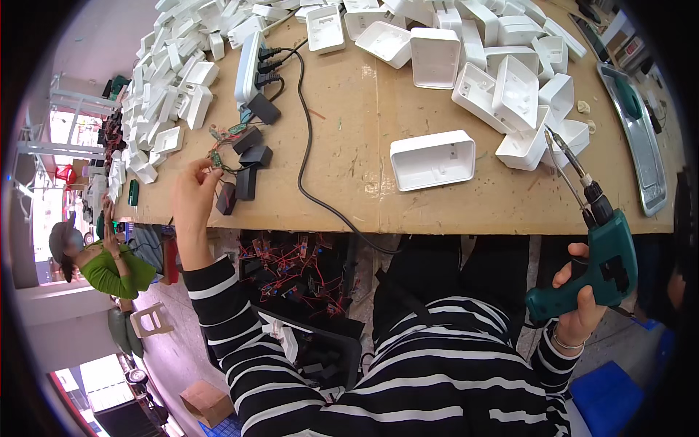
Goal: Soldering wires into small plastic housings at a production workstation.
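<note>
Head view: right grip (579, 291) holds pistol-shaped green plastic tool (606, 255).

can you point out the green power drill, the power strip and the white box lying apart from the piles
green power drill (606, 246), head view, on its green housing
power strip (249, 70), head view, mid-body
white box (431, 164), head view, on its inner floor

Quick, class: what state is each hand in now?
Left hand: fingers at a small green circuit board; grip cannot be told.
Right hand: closed, holding a green power drill.
</note>
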A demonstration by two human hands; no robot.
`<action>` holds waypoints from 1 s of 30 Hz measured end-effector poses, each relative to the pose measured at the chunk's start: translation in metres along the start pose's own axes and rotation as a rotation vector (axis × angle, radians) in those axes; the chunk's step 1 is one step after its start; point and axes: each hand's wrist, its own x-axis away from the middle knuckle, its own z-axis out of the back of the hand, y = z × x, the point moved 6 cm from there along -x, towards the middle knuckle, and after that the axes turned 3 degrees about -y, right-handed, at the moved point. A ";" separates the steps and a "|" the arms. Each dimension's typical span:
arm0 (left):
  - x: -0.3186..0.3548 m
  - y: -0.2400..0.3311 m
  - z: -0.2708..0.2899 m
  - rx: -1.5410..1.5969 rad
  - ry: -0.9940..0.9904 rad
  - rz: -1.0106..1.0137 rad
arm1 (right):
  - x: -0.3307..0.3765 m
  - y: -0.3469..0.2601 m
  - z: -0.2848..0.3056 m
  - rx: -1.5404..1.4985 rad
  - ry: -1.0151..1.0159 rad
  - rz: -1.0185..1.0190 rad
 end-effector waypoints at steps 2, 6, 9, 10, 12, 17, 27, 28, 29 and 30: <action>-0.001 0.004 -0.002 0.082 -0.067 -0.006 | 0.001 -0.002 0.002 0.004 0.016 0.023; -0.004 -0.013 -0.018 0.153 -0.158 -0.005 | -0.004 0.001 0.005 -0.006 0.006 0.041; 0.000 -0.017 -0.011 0.314 -0.129 -0.028 | -0.005 0.000 0.004 -0.003 -0.004 0.042; 0.006 -0.012 0.001 0.626 -0.058 0.066 | -0.006 0.001 0.004 -0.005 -0.007 0.041; 0.011 -0.012 0.018 1.083 -0.009 0.091 | -0.007 0.001 0.003 -0.011 -0.014 0.040; 0.034 0.061 0.015 1.546 -0.091 -0.087 | -0.007 0.000 0.003 -0.023 -0.029 0.052; 0.081 0.181 -0.054 1.156 -0.461 -0.301 | -0.004 -0.004 -0.001 -0.001 -0.040 0.049; 0.085 0.188 -0.052 1.029 -0.513 -0.341 | -0.004 -0.004 0.000 -0.001 -0.031 0.052; 0.084 0.188 -0.046 1.034 -0.523 -0.346 | -0.003 -0.005 0.000 -0.001 -0.021 0.055; 0.078 0.183 -0.032 0.964 -0.382 -0.361 | -0.002 -0.005 0.001 0.009 -0.011 0.053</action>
